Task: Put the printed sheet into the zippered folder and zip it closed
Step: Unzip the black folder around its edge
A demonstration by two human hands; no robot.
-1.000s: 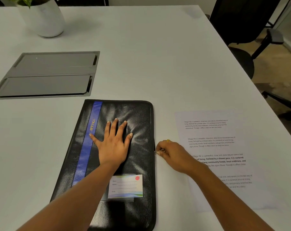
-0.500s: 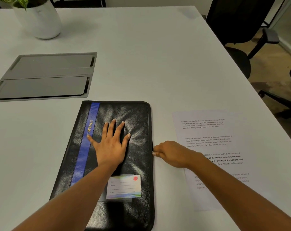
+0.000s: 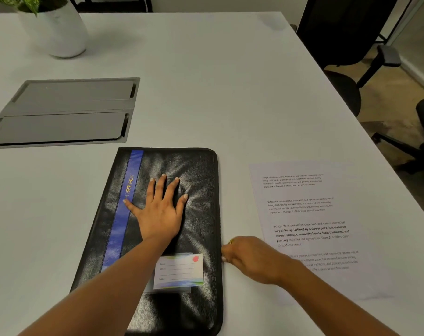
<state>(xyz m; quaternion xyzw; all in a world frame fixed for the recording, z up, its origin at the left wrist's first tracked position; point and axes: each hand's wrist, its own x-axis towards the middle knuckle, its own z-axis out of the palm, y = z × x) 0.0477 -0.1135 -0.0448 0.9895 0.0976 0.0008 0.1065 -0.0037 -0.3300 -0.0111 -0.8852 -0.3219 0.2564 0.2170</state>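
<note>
A black zippered folder (image 3: 196,180) with a blue stripe and a name card lies flat on the white table (image 3: 206,81). My left hand (image 3: 158,209) presses flat on its cover, fingers spread. My right hand (image 3: 249,258) is at the folder's right edge, fingers pinched at the zip line; the zipper pull itself is hidden under the fingers. The printed sheet (image 3: 308,214) lies on the table to the right of the folder, partly under my right forearm.
A grey recessed cable hatch (image 3: 60,112) is set in the table at the left. A white plant pot (image 3: 58,32) stands at the far left corner. Black office chairs (image 3: 342,44) stand beyond the table's right edge.
My right hand has slid along the folder's right edge toward me, from about mid-height to level with the name card. The left hand has stayed flat on the cover.
</note>
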